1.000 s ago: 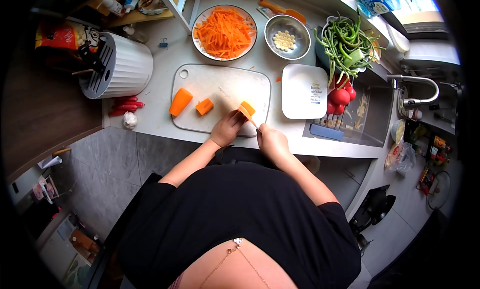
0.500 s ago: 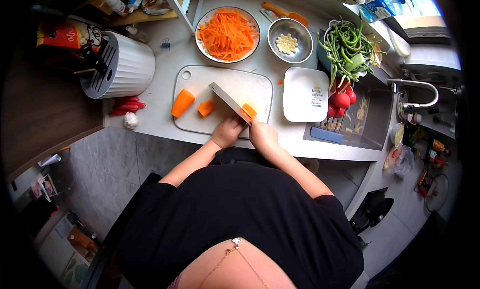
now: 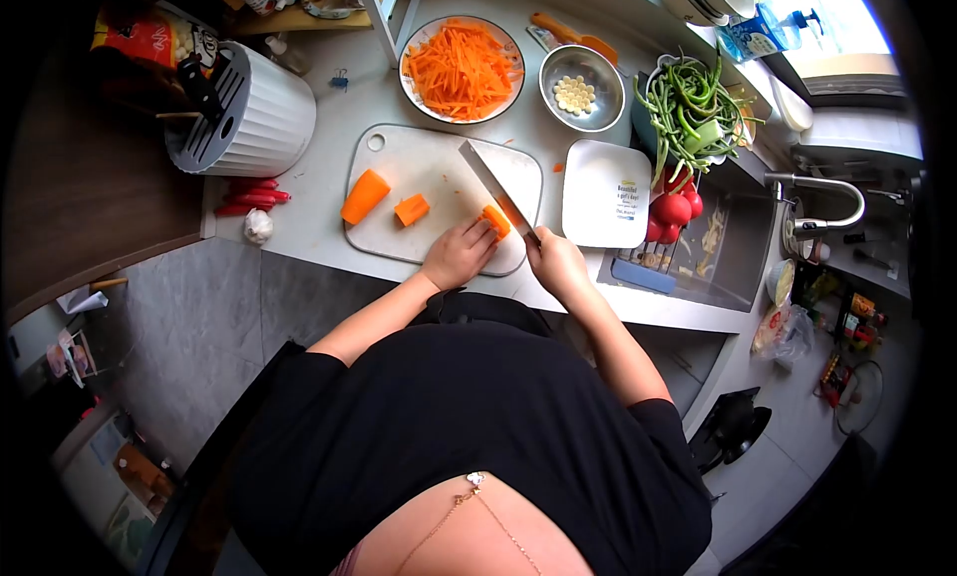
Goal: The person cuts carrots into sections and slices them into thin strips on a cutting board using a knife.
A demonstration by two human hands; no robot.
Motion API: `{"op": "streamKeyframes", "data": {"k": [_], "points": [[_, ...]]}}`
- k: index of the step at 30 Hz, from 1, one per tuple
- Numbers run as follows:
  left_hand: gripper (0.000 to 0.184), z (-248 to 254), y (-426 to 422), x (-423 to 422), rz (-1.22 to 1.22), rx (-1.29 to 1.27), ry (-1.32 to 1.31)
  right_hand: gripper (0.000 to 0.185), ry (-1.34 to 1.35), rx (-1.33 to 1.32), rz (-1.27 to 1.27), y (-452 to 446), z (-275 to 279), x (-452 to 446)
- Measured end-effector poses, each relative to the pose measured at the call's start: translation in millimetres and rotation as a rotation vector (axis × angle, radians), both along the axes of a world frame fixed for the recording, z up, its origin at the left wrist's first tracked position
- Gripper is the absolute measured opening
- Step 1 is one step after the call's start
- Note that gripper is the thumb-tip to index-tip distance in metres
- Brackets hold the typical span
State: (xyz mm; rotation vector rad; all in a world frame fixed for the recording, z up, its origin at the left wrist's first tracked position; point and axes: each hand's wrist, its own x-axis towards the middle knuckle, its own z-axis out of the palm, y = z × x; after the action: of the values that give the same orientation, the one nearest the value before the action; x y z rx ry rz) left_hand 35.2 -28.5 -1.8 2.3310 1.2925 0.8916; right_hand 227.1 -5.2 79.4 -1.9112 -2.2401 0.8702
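Observation:
My right hand (image 3: 558,263) is closed round the handle of a kitchen knife (image 3: 494,185), whose blade slants up and left across the white cutting board (image 3: 399,149). Just left of the blade, a cut carrot piece (image 3: 496,221) lies on the board, with the curled fingertips of my left hand (image 3: 462,253) gripping its near side. Further left on the board are a short carrot chunk (image 3: 411,210) and a longer thick carrot piece (image 3: 366,196). Small orange bits dot the board. My fingers partly hide the carrot piece they hold.
Behind the board stand a plate of shredded carrot (image 3: 463,70) and a metal bowl (image 3: 610,98) with pale round slices. To the right are a white square dish (image 3: 588,192), green beans (image 3: 698,103), tomatoes (image 3: 673,209) and the sink (image 3: 733,267). Garlic (image 3: 257,226) and red chillies (image 3: 254,195) lie left.
The knife has moved right, off the carrot piece, with my right hand. My left hand has shifted its fingers onto that piece. The view has tilted slightly.

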Motion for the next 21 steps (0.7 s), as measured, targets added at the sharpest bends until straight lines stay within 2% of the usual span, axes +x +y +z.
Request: {"op": "streamKeyframes", "data": {"k": [9, 12, 17, 21], "points": [[0.029, -5.3, 1.7, 1.9, -0.006, 0.060, 0.075, 0.024, -0.077, -0.082, 0.039, -4.9, -12.2, -1.7], [0.029, -8.3, -1.1, 1.5, -0.006, 0.038, 0.082, 0.022, -0.084, -0.023, 0.069, -4.8, -27.9, -7.6], [0.029, -3.8, 2.6, 4.1, 0.017, 0.082, 0.046, 0.022, -0.045, 0.001, 0.064, 19.6, -26.2, -22.0], [0.032, -11.3, -3.5, 2.6, 0.001, -0.023, 0.072, 0.024, -0.027, -0.029, 0.046, 1.9, -6.4, -5.9]]}}
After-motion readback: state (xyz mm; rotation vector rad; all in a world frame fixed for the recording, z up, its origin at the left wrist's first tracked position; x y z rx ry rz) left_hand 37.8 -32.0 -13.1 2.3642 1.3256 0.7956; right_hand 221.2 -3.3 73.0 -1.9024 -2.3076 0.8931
